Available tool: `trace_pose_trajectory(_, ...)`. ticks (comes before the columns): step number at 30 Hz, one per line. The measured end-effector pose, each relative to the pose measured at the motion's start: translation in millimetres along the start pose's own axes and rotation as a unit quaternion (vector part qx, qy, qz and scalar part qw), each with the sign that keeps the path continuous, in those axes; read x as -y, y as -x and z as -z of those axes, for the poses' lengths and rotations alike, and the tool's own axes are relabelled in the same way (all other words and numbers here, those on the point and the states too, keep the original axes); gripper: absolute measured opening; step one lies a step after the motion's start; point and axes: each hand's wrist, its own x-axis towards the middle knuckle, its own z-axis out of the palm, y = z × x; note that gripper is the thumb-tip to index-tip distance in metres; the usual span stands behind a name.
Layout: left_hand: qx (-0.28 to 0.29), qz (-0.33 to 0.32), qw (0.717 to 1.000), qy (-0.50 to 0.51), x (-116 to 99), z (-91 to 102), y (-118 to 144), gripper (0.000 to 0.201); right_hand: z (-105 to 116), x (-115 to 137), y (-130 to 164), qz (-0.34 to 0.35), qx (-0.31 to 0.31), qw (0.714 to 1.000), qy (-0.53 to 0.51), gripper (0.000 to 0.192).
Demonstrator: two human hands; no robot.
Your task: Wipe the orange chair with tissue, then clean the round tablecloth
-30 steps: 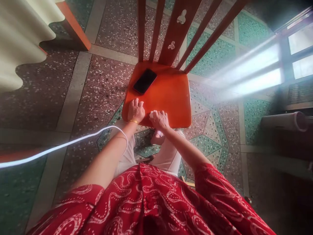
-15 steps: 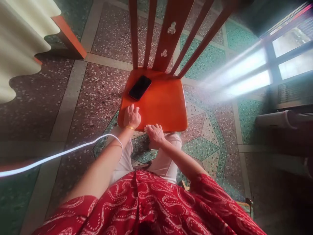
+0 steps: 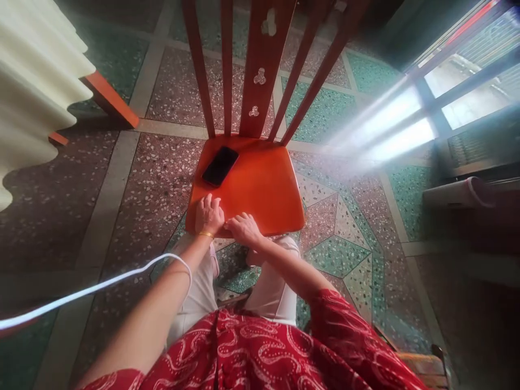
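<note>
Both hands are lying on the front edge of the chair (image 3: 260, 189) seat. The left hand (image 3: 208, 215) is resting flat, grip open, fingers spread, holding nothing. The right hand (image 3: 244, 227) is now sitting right beside it, nearly touching, where a second ago the two were apart; its fingers are curling over the edge, but whether they are clasping anything cannot be told. The phone (image 3: 220, 166) is lying face up near the seat's back left corner, just beyond the left hand and unmoved.
</note>
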Motion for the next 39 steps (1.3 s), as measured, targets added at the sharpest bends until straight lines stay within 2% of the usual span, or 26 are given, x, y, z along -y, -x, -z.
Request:
trace_pose_trajectory(1,-0.002,-0.003,1.000,-0.004,0.4,-0.3,0.2,0.038,0.8,-12.3,6.3,-0.009,-0.012,1.000,-0.001,0.032)
trace_pose_trajectory(2,-0.004,-0.006,1.000,-0.007,0.8,-0.8,0.7,0.038,6.6,-34.2,8.7,-0.057,-0.036,0.998,0.003,0.031)
trace_pose_trajectory(4,-0.011,-0.006,1.000,-0.014,1.8,-1.8,1.9,0.037,30.2,-94.9,-1.2,-0.195,-0.105,0.975,0.015,0.032)
trace_pose_trajectory(6,-0.016,-0.004,1.000,-0.026,2.9,-2.7,2.8,0.037,59.9,-153.1,-30.3,-0.286,-0.137,0.948,0.009,0.031)
trace_pose_trajectory(8,-0.020,-0.007,0.999,-0.043,3.7,-2.9,3.0,0.037,82.7,-183.8,-70.0,-0.330,-0.134,0.934,-0.003,0.029)
trace_pose_trajectory(10,-0.021,-0.016,0.998,-0.060,4.1,-2.1,2.5,0.037,89.8,-178.3,-105.8,-0.337,-0.130,0.932,-0.006,0.028)
trace_pose_trajectory(12,-0.020,-0.021,0.997,-0.071,3.8,-0.6,2.1,0.037,80.0,-145.0,-124.6,-0.307,-0.131,0.943,0.003,0.028)
trace_pose_trajectory(15,-0.011,-0.016,0.997,-0.074,3.2,1.2,2.0,0.038,50.2,-85.4,-114.4,-0.195,-0.103,0.975,0.018,0.028)
trace_pose_trajectory(17,-0.005,-0.013,0.997,-0.072,3.1,1.3,2.2,0.038,37.1,-68.0,-95.2,-0.116,-0.077,0.990,0.027,0.031)
trace_pose_trajectory(19,-0.007,-0.014,0.998,-0.068,3.4,0.7,2.2,0.038,38.7,-80.0,-80.3,-0.111,-0.075,0.990,0.039,0.034)
trace_pose_trajectory(21,-0.013,-0.016,0.998,-0.064,3.5,0.1,2.0,0.037,53.5,-115.7,-75.4,-0.198,-0.098,0.974,0.051,0.034)
trace_pose_trajectory(23,-0.012,-0.016,0.998,-0.063,3.4,0.1,1.6,0.037,72.2,-158.3,-79.9,-0.300,-0.126,0.944,0.052,0.034)
trace_pose_trajectory(24,-0.010,-0.016,0.998,-0.064,3.2,0.4,1.4,0.037,79.8,-176.2,-84.8,-0.328,-0.134,0.934,0.047,0.033)
trace_pose_trajectory(26,-0.004,-0.015,0.998,-0.067,2.6,1.6,1.4,0.037,87.6,-196.7,-98.3,-0.342,-0.153,0.926,0.038,0.033)
trace_pose_trajectory(27,-0.002,-0.013,0.998,-0.069,2.2,2.4,1.5,0.037,87.7,-198.2,-106.8,-0.334,-0.163,0.928,0.035,0.033)
trace_pose_trajectory(30,0.000,-0.010,0.998,-0.068,1.0,5.3,2.9,0.038,80.4,-175.9,-138.1,-0.297,-0.187,0.936,0.027,0.034)
trace_pose_trajectory(34,0.007,-0.017,0.998,-0.064,0.6,6.6,3.8,0.038,69.9,-129.8,-172.8,-0.252,-0.169,0.953,0.013,0.034)
trace_pose_trajectory(37,0.010,-0.011,0.998,-0.055,0.8,4.7,2.2,0.038,60.5,-102.1,-161.4,-0.187,-0.134,0.973,0.019,0.036)
trace_pose_trajectory(39,0.010,0.000,0.999,-0.050,-1.5,5.2,2.6,0.037,58.4,-84.6,-127.8,-0.138,-0.108,0.984,0.023,0.039)
